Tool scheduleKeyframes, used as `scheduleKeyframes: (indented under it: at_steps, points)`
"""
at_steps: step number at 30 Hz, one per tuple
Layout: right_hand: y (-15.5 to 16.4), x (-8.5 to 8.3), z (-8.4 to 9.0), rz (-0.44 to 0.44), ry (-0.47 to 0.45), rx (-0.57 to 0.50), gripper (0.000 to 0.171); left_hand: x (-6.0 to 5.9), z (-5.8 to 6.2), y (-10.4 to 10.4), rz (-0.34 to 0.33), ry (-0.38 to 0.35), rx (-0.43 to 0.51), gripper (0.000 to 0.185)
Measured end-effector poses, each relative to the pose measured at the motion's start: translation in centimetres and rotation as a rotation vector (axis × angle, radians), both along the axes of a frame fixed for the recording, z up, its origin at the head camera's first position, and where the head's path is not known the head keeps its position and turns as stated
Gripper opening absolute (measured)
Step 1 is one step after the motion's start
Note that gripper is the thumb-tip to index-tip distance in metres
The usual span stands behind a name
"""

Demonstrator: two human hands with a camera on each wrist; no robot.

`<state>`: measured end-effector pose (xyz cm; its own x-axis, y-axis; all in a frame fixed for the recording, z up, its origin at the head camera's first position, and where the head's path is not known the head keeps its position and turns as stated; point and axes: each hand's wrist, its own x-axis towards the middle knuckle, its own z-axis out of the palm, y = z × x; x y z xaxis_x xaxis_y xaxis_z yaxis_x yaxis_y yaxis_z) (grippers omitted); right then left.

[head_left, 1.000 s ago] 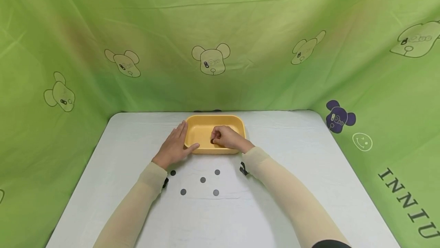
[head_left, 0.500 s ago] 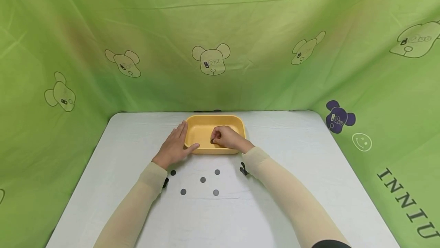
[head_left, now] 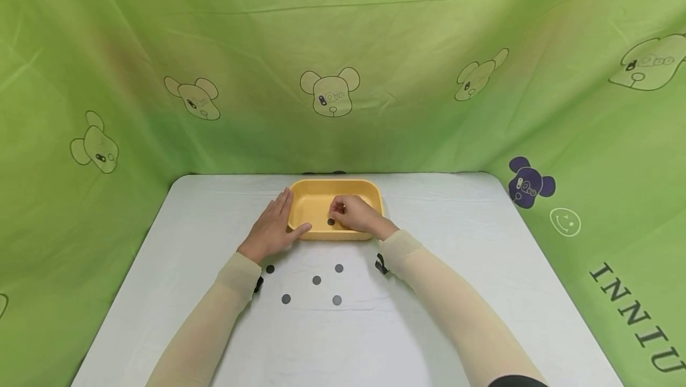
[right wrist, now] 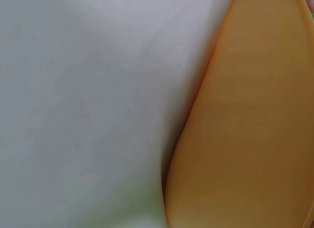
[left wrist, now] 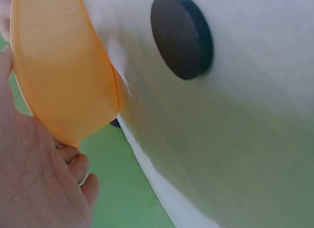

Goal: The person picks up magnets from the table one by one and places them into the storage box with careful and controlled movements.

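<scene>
A yellow tray stands at the far middle of the white table. My left hand lies flat against the tray's left side, thumb along its front rim; the left wrist view shows the palm beside the tray wall. My right hand hovers inside the tray with loosely curled fingers. A dark round disc lies on the tray floor just left of those fingers, apart from them. The right wrist view shows only the tray's outer wall.
Several dark discs lie on the table in front of the tray, among them one in the middle and one nearer me; another shows close in the left wrist view. Green cloth walls the table on three sides.
My right hand's fingers have lifted slightly off the dark disc, which now lies fully visible on the tray floor. The left hand has not moved.
</scene>
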<state>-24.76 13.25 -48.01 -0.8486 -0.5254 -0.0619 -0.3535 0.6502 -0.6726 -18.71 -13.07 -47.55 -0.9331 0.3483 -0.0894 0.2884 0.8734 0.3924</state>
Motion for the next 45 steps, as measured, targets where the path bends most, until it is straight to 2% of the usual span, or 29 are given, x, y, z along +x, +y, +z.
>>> scheduleKeyframes:
  at_steps: [7, 16, 23, 29, 34, 45]
  points:
    - [0.2, 0.4, 0.7, -0.033, 0.112, 0.025, 0.012, -0.2, 0.1, 0.1, -0.005, 0.007, -0.008, 0.104]
    - [1.4, 1.7, 2.3, -0.1, 0.233, 0.07, 0.052, -0.3, 0.4, 0.1, -0.009, 0.023, -0.004, 0.104]
    - [3.1, 2.2, 2.4, -0.094, 0.347, 0.08, 0.071, -0.4, 0.3, -0.1, -0.006, 0.022, -0.003, 0.104]
    - [4.4, 2.7, 2.1, -0.077, 0.358, 0.119, 0.086, -0.2, 0.0, -0.3, 0.003, 0.018, 0.003, 0.105]
    - [5.2, 3.1, 1.9, -0.105, 0.351, 0.171, 0.094, -0.1, -0.2, -0.2, 0.002, 0.028, 0.012, 0.106]
    - [7.1, 3.8, 1.2, -0.122, 0.285, 0.241, 0.111, -0.1, -0.6, -0.1, -0.008, 0.047, 0.004, 0.105]
